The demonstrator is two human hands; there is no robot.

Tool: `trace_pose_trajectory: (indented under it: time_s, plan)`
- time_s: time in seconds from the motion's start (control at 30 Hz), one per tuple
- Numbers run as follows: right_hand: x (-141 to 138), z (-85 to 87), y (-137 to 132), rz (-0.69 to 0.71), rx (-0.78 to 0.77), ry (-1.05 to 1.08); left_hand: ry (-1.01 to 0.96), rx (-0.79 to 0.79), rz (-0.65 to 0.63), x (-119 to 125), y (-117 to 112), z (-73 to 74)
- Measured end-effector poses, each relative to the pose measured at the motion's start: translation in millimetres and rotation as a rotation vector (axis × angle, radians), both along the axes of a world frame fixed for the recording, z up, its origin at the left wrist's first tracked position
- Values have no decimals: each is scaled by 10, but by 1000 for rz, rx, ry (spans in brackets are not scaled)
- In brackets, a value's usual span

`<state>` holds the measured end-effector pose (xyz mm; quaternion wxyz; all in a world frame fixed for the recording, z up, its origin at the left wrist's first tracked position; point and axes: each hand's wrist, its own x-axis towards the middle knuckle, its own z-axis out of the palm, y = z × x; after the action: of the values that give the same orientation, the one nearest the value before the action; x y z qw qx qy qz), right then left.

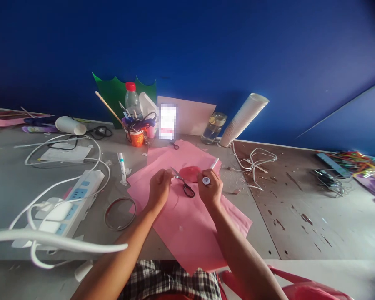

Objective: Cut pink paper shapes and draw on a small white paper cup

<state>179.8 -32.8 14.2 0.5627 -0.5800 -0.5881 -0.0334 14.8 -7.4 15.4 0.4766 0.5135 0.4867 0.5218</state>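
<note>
Both my hands hover over pink paper sheets (187, 233) spread on the table. My left hand (158, 188) is curled closed, its fingertips touching the blade tips of small black-handled scissors (183, 184) that lie between the hands. What it pinches is hidden. My right hand (210, 191) is closed around a white tube (206, 180) with a round end facing me. A rounded red paper piece (190, 172) sits just beyond the scissors, by my right fingers.
A white power strip (71, 204) with cables lies at the left, with a wire ring (120, 213) beside the paper. A white marker (122, 165), a pot of pens (137, 134), a bottle (131, 100), a glass jar (213, 127) and stacked paper cups (244, 117) stand behind. Loose white cords (256, 162) lie to the right.
</note>
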Motion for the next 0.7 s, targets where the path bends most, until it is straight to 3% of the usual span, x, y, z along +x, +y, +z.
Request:
trace_pose_trajectory:
  time_s: [0.13, 0.23, 0.43, 0.53, 0.7]
  plan:
    - [17, -9, -11, -4, 260, -200, -437, -350, -320, 35, -4, 62]
    - [21, -27, -39, 84, 285, -319, -701, -511, -457, 46, 3, 105]
    - [-41, -38, -63, 340, 112, -497, -876, -506, -313, -2, 85, 25]
    - [-58, -27, -58, 372, 110, -390, -883, -530, -252, -22, 116, -17]
    - [-42, -19, -32, 291, 13, -90, -797, -522, -220, 0, 89, 4]
